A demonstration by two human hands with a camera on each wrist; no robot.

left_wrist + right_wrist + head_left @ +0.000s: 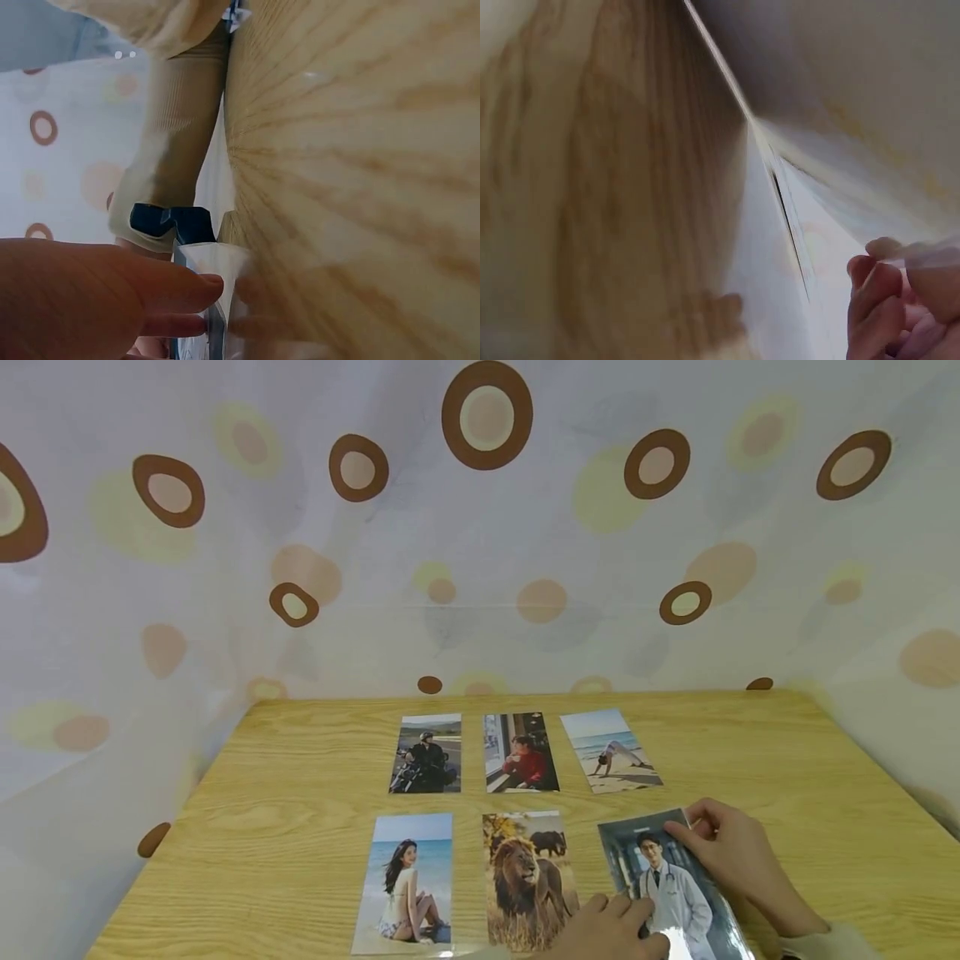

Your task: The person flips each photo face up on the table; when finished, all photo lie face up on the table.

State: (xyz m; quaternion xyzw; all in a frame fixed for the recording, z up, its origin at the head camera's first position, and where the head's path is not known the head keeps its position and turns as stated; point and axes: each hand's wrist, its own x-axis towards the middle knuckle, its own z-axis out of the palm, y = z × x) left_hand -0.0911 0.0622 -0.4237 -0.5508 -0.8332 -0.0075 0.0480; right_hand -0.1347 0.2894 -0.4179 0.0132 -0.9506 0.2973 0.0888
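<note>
A glossy photo of a doctor in a white coat (678, 893) lies between both hands at the front right, tilted up off the wood. My right hand (738, 852) pinches its upper right corner, thumb on the face and fingers behind. At its lower left edge, my left hand (603, 931) holds it with bent fingers. The left wrist view shows the left thumb (176, 281) against the photo's edge. A lion photo (525, 881) lies flat just left of that hand. In the right wrist view, the right hand's fingertips (877, 292) meet the pale sheet.
Left of the lion lies a beach portrait (408, 885). Behind runs a row of three photos: a motorcyclist (425, 756), a person in red (522, 752) and a person bending on sand (611, 752). A dotted curtain (487, 643) encloses the wooden table (285, 827).
</note>
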